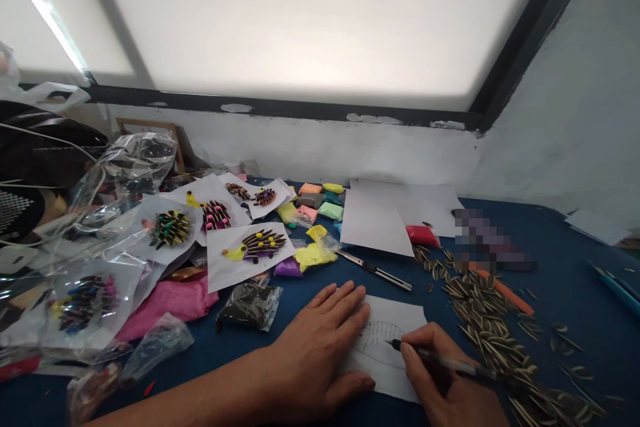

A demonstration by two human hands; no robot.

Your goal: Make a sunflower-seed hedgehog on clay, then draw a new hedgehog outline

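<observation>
My left hand (pixel 325 347) lies flat with fingers stretched over the left part of a small white sheet of paper (pixel 400 312), pressing it to the blue table. In my right hand (pixel 435 373) is a black pen (pixel 450 364), its tip touching the paper. A drawn rounded outline with rows of short curved strokes (pixel 383 333) shows between the hands; part of it is hidden by my fingers. Just right of my right hand lies a heap of striped sunflower seeds (pixel 487 327). A utility knife (pixel 375 270) rests above the paper.
Left are papers bearing hedgehog figures of clay and seeds (pixel 260 245). Coloured clay packets (pixel 313 200) and a black clay bag (pixel 250 305) lie nearby. White sheets (pixel 375 217), a red packet (pixel 423 235) and an orange stick (pixel 510 295) sit farther back. Plastic wrapping (pixel 157 347) clutters the left.
</observation>
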